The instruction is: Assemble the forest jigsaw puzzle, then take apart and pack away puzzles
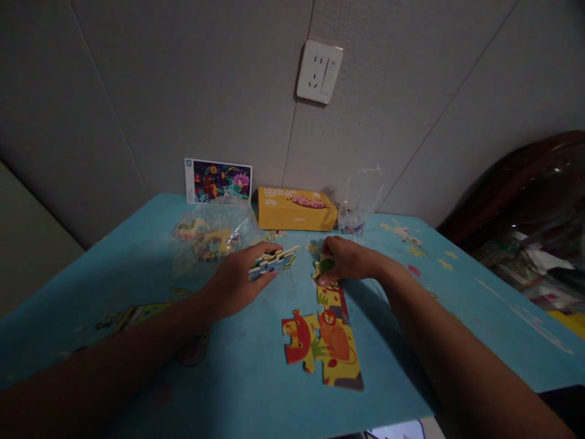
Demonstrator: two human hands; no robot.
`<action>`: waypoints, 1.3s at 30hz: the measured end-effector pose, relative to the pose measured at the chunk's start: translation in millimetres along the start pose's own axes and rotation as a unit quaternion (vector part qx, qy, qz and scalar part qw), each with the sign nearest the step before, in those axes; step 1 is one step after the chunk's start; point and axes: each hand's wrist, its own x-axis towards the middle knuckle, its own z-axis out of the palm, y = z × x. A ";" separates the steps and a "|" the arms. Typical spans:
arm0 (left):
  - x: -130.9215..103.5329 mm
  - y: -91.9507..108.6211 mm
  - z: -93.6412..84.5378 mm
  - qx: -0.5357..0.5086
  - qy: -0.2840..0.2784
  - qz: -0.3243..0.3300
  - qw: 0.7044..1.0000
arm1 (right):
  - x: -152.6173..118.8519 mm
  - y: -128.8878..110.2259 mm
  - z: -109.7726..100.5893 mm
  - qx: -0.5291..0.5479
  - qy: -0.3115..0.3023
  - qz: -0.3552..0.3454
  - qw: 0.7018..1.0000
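My left hand (242, 277) grips a small stack of jigsaw puzzle pieces (274, 263) between thumb and fingers, held above the blue table. Farther right, my right hand (345, 259) has its thumb and fingers closed on a puzzle piece (325, 264) at the far end of a joined strip. That strip of puzzle pieces (337, 341) runs toward me and shows an orange lion on yellow. Left of the lion, a piece with a red animal (298, 338) is joined on. Fingers partly hide the piece under my right hand.
A clear plastic bag of puzzle pieces (212, 241) lies at the left back. Behind stand a picture card (222, 181), a yellow box (297, 210) and another clear bag (359, 207). The table (256, 378) meets a grey wall with a socket (320, 72).
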 end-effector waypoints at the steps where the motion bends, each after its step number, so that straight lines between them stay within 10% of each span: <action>1: 0.4 0.2 -0.1 0.001 0.000 0.001 1.000 | -0.8 -0.3 0.1 0.003 -0.004 0.002 1.000; 28: 0.4 1.0 0.8 0.017 -0.012 0.020 1.000 | -11.8 -34.6 -1.9 -0.027 -0.049 0.076 0.996; 39: -2.0 0.7 2.4 0.006 0.003 0.015 1.000 | 5.9 -25.0 3.3 0.088 0.365 0.046 0.926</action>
